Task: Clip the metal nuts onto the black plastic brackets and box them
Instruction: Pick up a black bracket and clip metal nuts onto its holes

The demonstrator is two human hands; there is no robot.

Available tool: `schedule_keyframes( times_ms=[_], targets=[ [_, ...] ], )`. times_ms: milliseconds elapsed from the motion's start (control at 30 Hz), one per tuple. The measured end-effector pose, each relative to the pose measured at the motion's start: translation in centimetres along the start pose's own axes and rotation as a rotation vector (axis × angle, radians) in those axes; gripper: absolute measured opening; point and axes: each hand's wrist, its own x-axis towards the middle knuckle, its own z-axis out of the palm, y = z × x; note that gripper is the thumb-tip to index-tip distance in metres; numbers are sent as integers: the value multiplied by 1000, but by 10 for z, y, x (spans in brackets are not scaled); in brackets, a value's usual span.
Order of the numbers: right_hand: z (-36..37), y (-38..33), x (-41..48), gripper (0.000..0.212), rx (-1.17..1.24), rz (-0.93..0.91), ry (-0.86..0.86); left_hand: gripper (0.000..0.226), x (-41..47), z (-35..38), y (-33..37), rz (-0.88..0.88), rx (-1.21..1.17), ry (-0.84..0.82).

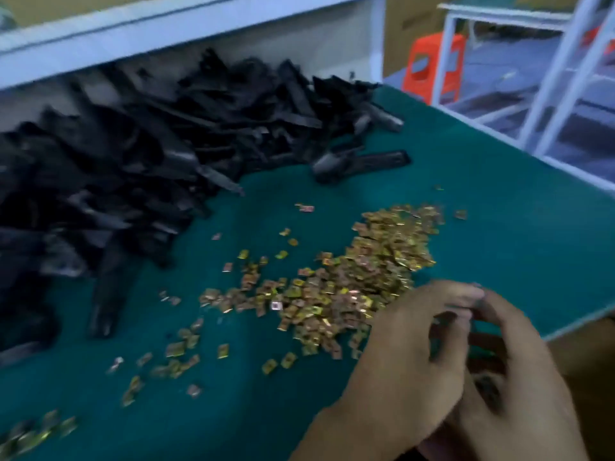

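While the left hand (409, 354) and right hand (522, 377) bunch together, grip too blurry to call, brackets (149, 144) and nuts (366, 277) litter the green counter (499, 194); orange stool (432, 68) beyond.

Nuts (349, 277): shiny yellow-gold metal, some coppery. Brackets (149, 144): black plastic, dull sheen. Table mat (499, 211): matt green, smooth. Stool (432, 66): orange plastic. Rack (562, 61): white-painted frame.
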Motion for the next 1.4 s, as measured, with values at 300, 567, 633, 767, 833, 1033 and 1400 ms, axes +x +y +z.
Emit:
schedule_keyframes(
  times_ms=[300, 567, 633, 767, 833, 1033, 1400],
  targets=[
    [169, -110, 63, 94, -505, -565, -728, 28, -67, -240, -64, -327, 570, 1066],
    [233, -152, 89, 90, -613, -658, -1068, 63, -52, -315, -126, -672, 566, 729],
    [234, -148, 92, 63, -490, -699, -996, 55, -50, -315, -135, -608, 552, 765],
    [237, -146, 92, 29, -387, -751, -951, 19, -52, -312, -136, -426, 507, 871],
    [238, -147, 92, 18, -361, -756, -932, 24, -55, -310, -130, -294, 495, 900],
    [237, -147, 87, 9, -277, -758, -895, 27, -56, -303, -116, -101, 471, 853],
    [248, -140, 89, 21, 55, -730, -507, 82, -56, -288, -121, -64, 266, 490]
  ],
)
